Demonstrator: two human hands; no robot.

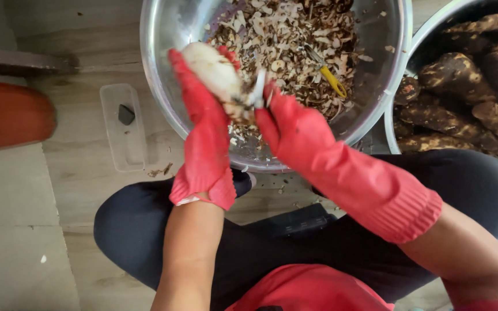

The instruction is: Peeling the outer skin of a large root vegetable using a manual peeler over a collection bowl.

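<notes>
My left hand [203, 124], in a red rubber glove, holds a mostly peeled white root [214, 72] over a large steel bowl [162, 69]. My right hand [286, 129], also gloved in red, grips a white peeler [259, 89] pressed against the root's lower, still brownish end. The bowl is full of brown and white peelings [283, 34], with a yellow-handled peeler [332, 80] lying among them.
A second steel bowl [427, 29] at the right holds several unpeeled brown roots [462, 98]. A clear plastic lid [123, 126] with a small dark piece on it lies on the wooden floor at the left, near a red object [7, 115]. My knees in dark trousers frame the bowl.
</notes>
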